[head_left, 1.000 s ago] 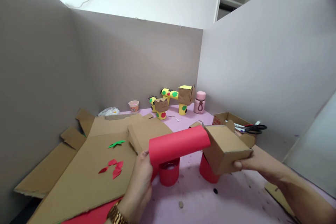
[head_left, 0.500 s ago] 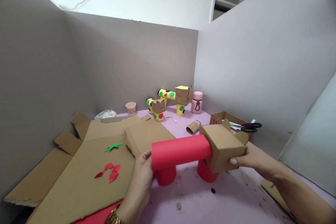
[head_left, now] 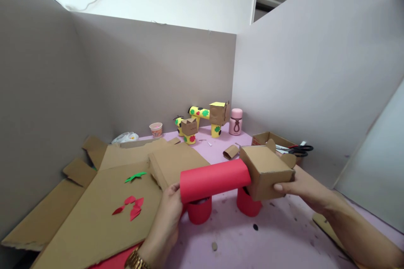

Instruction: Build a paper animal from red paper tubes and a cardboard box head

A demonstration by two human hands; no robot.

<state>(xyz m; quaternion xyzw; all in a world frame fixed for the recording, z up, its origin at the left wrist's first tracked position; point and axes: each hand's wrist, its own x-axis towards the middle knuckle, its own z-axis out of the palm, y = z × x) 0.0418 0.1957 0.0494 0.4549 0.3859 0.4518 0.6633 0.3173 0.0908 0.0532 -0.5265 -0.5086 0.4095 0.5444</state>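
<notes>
A red paper tube (head_left: 214, 180) lies level above two short red paper cylinders, a left one (head_left: 200, 211) and a right one (head_left: 249, 202). My left hand (head_left: 172, 206), with a gold watch on the wrist, is closed on the tube's left end. At the other end sits a small cardboard box (head_left: 268, 170) with two rounded ear-like flaps, adjoining the tube. My right hand (head_left: 298, 185) grips that box from its right side, thumb on the near face. Dark openings show at the tops of both cylinders, beneath the tube and box.
A large cardboard sheet (head_left: 94, 218) covers the left side, bearing red paper pieces (head_left: 135, 208) and a green one (head_left: 135, 176). Behind stand yellow spotted paper animals (head_left: 217, 115), a pink bottle (head_left: 235, 122) and a paper cup (head_left: 155, 129). Scissors (head_left: 298, 150) rest in an open box (head_left: 261, 138) at right.
Both hands have lifted the red tube and cardboard box slightly, so the tops of the two red cylinders now show more. The view has shifted a little.
</notes>
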